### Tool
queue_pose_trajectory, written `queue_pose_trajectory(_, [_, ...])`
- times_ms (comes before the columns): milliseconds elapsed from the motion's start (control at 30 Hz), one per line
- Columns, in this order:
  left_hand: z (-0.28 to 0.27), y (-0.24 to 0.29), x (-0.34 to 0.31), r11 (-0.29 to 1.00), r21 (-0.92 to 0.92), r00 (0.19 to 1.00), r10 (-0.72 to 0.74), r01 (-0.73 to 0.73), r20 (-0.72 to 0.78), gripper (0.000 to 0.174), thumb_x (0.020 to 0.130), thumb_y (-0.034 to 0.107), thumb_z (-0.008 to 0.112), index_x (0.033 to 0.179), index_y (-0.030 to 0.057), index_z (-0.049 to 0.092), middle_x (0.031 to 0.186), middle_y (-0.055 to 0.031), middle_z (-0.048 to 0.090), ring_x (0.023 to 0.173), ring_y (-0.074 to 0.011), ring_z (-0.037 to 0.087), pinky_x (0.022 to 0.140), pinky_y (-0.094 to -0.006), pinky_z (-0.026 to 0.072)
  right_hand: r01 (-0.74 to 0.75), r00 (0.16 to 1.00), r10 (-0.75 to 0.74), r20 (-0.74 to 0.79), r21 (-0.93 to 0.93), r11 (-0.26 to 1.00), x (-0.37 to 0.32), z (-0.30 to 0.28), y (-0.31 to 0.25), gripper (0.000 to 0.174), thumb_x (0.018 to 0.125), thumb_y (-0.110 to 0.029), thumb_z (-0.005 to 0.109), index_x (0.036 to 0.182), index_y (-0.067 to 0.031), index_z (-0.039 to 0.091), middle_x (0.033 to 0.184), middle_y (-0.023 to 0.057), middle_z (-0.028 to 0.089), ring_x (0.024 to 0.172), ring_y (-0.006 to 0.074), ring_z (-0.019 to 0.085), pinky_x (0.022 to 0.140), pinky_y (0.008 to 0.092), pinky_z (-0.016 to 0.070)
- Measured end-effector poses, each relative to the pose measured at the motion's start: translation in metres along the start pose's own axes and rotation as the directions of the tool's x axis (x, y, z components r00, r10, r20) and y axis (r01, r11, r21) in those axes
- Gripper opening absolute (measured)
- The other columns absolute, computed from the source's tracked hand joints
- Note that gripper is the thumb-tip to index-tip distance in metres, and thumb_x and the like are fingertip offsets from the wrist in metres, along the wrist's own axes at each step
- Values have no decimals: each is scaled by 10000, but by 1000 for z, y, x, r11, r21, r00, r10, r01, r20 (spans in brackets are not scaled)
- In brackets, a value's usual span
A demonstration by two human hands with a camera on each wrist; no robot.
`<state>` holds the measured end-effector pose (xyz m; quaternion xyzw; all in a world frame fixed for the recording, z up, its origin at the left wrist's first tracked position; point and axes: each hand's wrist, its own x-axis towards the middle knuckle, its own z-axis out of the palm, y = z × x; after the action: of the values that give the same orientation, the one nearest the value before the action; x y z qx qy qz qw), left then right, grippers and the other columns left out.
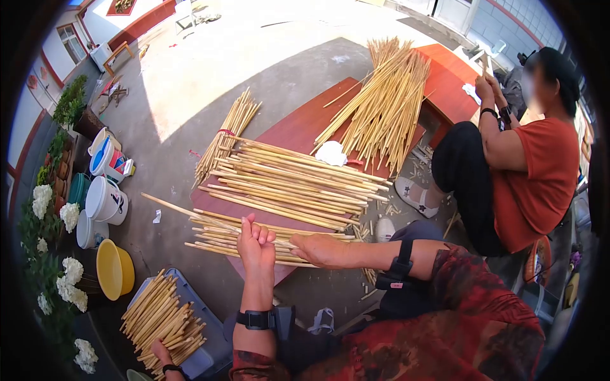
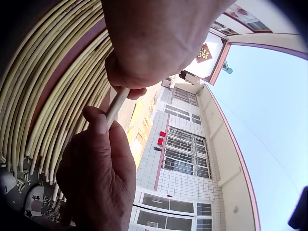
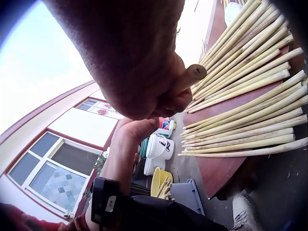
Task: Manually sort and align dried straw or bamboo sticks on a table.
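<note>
A pale yellow stalk point(image 1: 175, 206) runs slantwise through both hands, its long end pointing to the far left. My left hand point(image 1: 256, 244) has its fingers curled round it, palm turned up. Just to the right, my right hand point(image 1: 321, 249) grips the same stalk, thumb along it in the left wrist view, where a short piece of the stalk point(image 2: 117, 105) shows between the hands. Its cut end point(image 3: 196, 72) pokes out of the right fist in the right wrist view. Below and beyond the hands, rows of similar stalks point(image 1: 298, 181) lie on a reddish-brown board point(image 1: 279, 216).
A tied bundle point(image 1: 222, 136) and a large heap of stalks point(image 1: 384, 108) lie farther off. Another person point(image 1: 534, 159) sits at right. At lower left, someone's hand point(image 1: 162, 351) reaches over short stalks in a blue-grey bin point(image 1: 190, 286), near a yellow basin point(image 1: 115, 270) and white buckets point(image 1: 107, 200).
</note>
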<state>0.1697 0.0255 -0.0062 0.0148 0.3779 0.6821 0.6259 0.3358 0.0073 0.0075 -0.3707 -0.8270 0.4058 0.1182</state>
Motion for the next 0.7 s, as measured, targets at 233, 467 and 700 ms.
queue_pose_trajectory(233, [-41, 103, 30, 898, -204, 919, 364, -389, -152, 214, 887, 244, 399, 899, 42, 469, 498, 39, 271, 387, -61, 230, 360, -198, 239, 76, 991, -66, 114, -83, 994, -29, -30, 28, 202, 848, -232, 426, 841, -34, 383, 675, 196, 496, 649, 397, 496, 566, 453, 373])
queue_pose_trajectory(467, [-76, 134, 20, 838, -227, 863, 446, -496, -239, 224, 886, 252, 402, 914, 39, 464, 493, 34, 240, 386, -70, 220, 359, -200, 227, 19, 993, 7, 121, -213, 977, -54, -47, 61, 165, 829, -209, 447, 867, -52, 413, 705, 173, 508, 687, 369, 510, 585, 442, 395])
queue_pose_trajectory(700, [-18, 58, 9, 926, -160, 932, 356, -342, 71, 244, 896, 257, 377, 925, 34, 470, 529, 39, 281, 417, -55, 255, 379, -195, 255, 53, 995, -54, 80, 18, 998, -34, -33, 33, 201, 861, -222, 399, 824, -26, 426, 675, 177, 494, 658, 364, 501, 596, 433, 393])
